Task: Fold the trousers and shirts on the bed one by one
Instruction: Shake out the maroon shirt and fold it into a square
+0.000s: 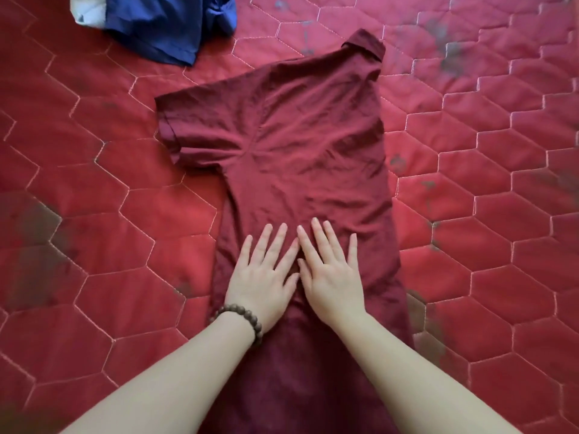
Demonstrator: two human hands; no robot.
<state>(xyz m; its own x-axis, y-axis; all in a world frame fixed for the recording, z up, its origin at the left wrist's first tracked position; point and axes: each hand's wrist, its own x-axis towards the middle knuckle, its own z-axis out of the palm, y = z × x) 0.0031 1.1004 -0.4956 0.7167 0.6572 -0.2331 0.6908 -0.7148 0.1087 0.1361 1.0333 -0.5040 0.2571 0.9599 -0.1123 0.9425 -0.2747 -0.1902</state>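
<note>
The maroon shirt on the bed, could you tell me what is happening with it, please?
A person presses both flat palms, left hand and right hand, side by side on the lower part of the maroon shirt. It lies folded lengthwise on the red quilt, one sleeve sticking out. A blue garment lies crumpled beyond it.

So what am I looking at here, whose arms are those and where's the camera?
There is no machine: a person wears a camera on the head, looking down at their own arms. Both hands lie flat, fingers straight, side by side on a maroon short-sleeved shirt spread on a red quilted bedspread. The left hand, with a beaded bracelet on its wrist, and the right hand press the cloth; neither grips anything. A crumpled blue garment lies at the top left.
</note>
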